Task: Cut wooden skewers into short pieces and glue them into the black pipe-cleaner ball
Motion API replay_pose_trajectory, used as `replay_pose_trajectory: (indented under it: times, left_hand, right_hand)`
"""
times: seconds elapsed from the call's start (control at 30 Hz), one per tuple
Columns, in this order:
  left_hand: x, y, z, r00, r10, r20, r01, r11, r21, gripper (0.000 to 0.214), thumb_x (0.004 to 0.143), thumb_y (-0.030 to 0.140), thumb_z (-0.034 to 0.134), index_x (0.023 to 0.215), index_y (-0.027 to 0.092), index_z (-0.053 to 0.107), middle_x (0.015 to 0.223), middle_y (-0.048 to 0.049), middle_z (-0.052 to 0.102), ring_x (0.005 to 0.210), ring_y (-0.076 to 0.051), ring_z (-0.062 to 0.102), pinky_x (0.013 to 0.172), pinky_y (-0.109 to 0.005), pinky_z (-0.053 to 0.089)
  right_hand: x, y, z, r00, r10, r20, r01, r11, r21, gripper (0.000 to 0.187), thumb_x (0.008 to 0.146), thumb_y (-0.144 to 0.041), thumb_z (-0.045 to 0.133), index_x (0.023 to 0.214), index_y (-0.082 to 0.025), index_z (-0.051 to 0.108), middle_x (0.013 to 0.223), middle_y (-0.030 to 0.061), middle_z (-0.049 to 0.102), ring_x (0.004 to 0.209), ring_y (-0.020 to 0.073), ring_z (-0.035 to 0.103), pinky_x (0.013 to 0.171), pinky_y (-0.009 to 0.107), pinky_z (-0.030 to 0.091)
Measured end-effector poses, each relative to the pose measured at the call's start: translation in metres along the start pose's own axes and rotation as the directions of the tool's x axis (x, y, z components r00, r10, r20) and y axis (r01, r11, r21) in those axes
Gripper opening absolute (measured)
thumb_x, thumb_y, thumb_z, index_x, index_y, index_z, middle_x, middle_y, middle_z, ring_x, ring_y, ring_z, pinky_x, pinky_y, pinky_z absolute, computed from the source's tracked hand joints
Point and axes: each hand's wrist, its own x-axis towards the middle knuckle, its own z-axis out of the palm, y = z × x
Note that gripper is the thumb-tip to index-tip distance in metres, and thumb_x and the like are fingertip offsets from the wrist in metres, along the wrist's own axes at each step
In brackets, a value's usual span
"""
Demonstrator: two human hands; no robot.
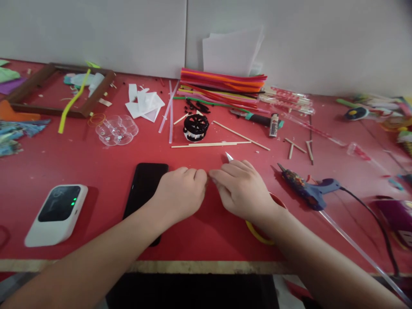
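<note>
Side by side over the red table, my left hand [185, 189] and my right hand [243, 189] are closed, their fingertips nearly meeting. Whatever they pinch is too small or hidden to make out. Beneath my right hand and wrist lies what looks like a pair of scissors [257, 234]; its yellow and red handle and a pointed silver tip show. Just beyond the hands are thin wooden sticks [210, 145]. Behind those sits a small round black piece with spokes [195, 125] on a white base. A black phone [146, 184] lies partly under my left forearm.
To the right lies a blue glue gun [310, 189] with a cord and a clear glue stick. A white device [58, 214] stands at left. Farther back are a lighter [273, 125], pipe cleaners [222, 88], paper scraps [146, 103], a clear plastic tray [117, 130] and a brown frame [48, 109].
</note>
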Motion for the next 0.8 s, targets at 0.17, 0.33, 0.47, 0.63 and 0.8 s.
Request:
replay_pose_trajectory:
  times: [0.17,0.33,0.47,0.63,0.8]
  left_hand:
    - [-0.001,0.004,0.002,0.999,-0.019,0.048,0.019,1.000,0.001,0.025,0.093,0.018,0.036,0.084,0.015,0.059,0.074,-0.0100,0.067,0.070,-0.025,0.066,0.054,-0.031,0.042]
    - [-0.002,0.007,0.002,0.997,-0.055,0.060,0.054,0.998,0.010,0.027,0.094,0.018,0.034,0.083,0.015,0.059,0.074,-0.0091,0.066,0.072,-0.025,0.068,0.053,-0.031,0.042]
    - [-0.001,0.008,0.000,0.991,-0.098,0.094,0.097,0.995,0.018,0.025,0.094,0.017,0.036,0.084,0.015,0.058,0.072,-0.0084,0.066,0.071,-0.025,0.067,0.053,-0.030,0.040]
    - [-0.001,0.003,-0.002,1.000,-0.024,0.006,0.024,1.000,-0.005,0.022,0.091,0.012,0.037,0.086,0.017,0.057,0.075,-0.0056,0.063,0.073,-0.025,0.065,0.051,-0.031,0.035]
    - [-0.004,0.002,-0.001,0.996,0.028,-0.083,-0.029,1.000,-0.012,0.020,0.090,0.010,0.039,0.081,0.019,0.055,0.070,-0.0037,0.060,0.068,-0.024,0.061,0.050,-0.032,0.032]
  right_hand:
    - [-0.004,0.001,0.005,0.998,0.001,-0.068,-0.001,1.000,-0.001,0.029,0.086,-0.013,0.046,0.091,-0.017,0.074,0.071,0.0048,0.064,0.069,0.0188,0.050,0.068,0.033,0.031]
    - [-0.007,-0.003,0.014,0.979,-0.020,-0.201,0.012,0.999,-0.040,0.025,0.079,-0.012,0.049,0.082,-0.018,0.073,0.063,0.0025,0.061,0.060,0.0169,0.048,0.060,0.032,0.029]
    - [-0.006,-0.004,0.016,0.965,-0.007,-0.261,-0.011,0.997,-0.071,0.024,0.077,-0.011,0.050,0.079,-0.018,0.072,0.059,0.0012,0.059,0.056,0.0161,0.045,0.056,0.032,0.027]
    - [0.001,0.005,0.008,0.951,-0.134,-0.278,0.111,0.989,-0.096,0.027,0.081,-0.009,0.049,0.085,-0.018,0.074,0.062,0.0018,0.059,0.061,0.0172,0.046,0.059,0.033,0.031]
    - [0.002,0.010,0.004,0.931,-0.220,-0.289,0.199,0.975,-0.102,0.026,0.085,-0.008,0.048,0.082,-0.016,0.073,0.063,0.0026,0.062,0.063,0.0180,0.048,0.059,0.034,0.034]
